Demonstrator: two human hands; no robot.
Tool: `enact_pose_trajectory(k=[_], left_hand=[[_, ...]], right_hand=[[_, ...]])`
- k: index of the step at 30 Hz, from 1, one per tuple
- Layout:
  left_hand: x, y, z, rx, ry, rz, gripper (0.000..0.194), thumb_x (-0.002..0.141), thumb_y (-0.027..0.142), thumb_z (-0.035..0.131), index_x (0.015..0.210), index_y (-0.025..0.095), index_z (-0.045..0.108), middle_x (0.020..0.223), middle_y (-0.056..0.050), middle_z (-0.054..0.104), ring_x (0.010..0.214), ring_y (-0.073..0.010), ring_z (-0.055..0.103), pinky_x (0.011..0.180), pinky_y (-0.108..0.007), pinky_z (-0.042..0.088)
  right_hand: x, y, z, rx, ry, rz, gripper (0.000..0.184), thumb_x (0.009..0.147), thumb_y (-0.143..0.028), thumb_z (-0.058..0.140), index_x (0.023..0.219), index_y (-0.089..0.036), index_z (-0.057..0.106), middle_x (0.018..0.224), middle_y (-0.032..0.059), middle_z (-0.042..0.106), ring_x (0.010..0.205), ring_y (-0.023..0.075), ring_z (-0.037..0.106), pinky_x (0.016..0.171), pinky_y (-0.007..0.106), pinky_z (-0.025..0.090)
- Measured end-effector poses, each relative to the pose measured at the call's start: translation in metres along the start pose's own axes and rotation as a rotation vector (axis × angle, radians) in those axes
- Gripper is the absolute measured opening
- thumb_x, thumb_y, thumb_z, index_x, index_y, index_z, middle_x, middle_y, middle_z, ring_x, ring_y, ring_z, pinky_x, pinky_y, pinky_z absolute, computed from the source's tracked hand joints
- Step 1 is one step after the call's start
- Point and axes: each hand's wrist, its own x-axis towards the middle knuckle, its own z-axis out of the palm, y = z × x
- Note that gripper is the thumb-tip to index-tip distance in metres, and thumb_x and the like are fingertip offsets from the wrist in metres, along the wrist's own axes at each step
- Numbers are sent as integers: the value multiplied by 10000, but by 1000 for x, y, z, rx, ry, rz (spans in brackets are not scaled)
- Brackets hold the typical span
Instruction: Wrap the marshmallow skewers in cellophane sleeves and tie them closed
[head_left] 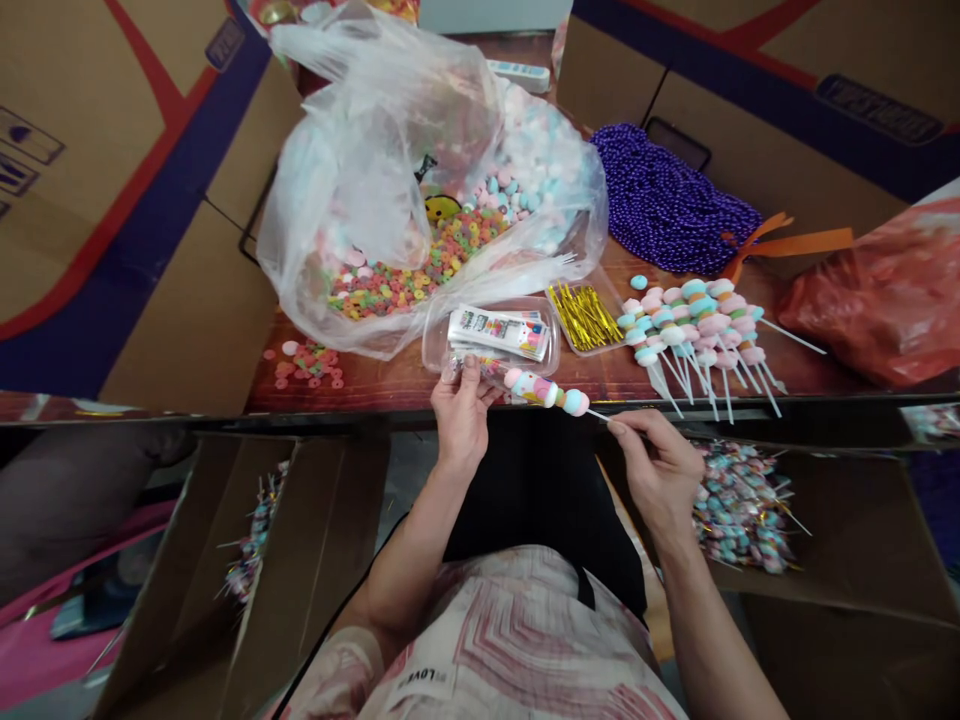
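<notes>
Just over the table's front edge, my right hand (660, 460) pinches the bare white stick of a candy skewer (574, 402), threaded with pink, white and blue marshmallows. My left hand (461, 415) is closed at the skewer's other end, on a clear printed wrapper (491, 368) that reaches over the first pieces. Right behind it is a clear tray (551, 365) with a stack of printed wrappers (499, 332). A second tray holds gold twist ties (585, 315). Several finished-looking skewers (701, 320) lie in a pile to the right.
A large plastic bag (360, 120) holds marshmallows and gummy rings. Loose gummy rings (307, 366) lie left. Purple bead strings (660, 205) and a red bag (885, 290) are right. Below, open cartons hold wrapped skewers (742, 510). Cardboard boxes (142, 200) flank the table.
</notes>
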Motion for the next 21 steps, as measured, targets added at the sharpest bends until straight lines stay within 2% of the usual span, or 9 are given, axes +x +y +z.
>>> enact_pose_trajectory(k=[6,11,15,21], left_hand=[[4,-6,-5,51,-8,43,447,601,475,894,819,177,642,740,19,694,649,-108,681,646,-222,551],[12,-3,-9,54,-24,31,482,622,533,867,885,201,638,797,-5,743,668,-135,712,651,-242,567],[10,-2,-9,126,-107,-29,480,718,607,772,906,183,645,807,-57,764,711,-182,741,696,-294,587],[-7,-1,-5,165,-169,-89,418,721,508,818,882,169,635,915,-88,774,933,-239,756,834,-325,576]], right_hand=[[-1,-5,7,-22,-190,37,179,941,-237,605,766,-212,632,711,-20,611,694,149,570,712,317,397],[-2,-5,6,-34,-153,42,182,950,-250,591,776,-213,627,718,-18,606,688,149,561,706,312,393],[-4,-3,7,-64,-166,16,183,951,-241,583,777,-214,629,691,-23,593,667,146,551,707,310,397],[-6,-2,16,-175,-158,-110,154,941,-242,591,800,-226,654,682,-5,657,656,165,587,754,343,424]])
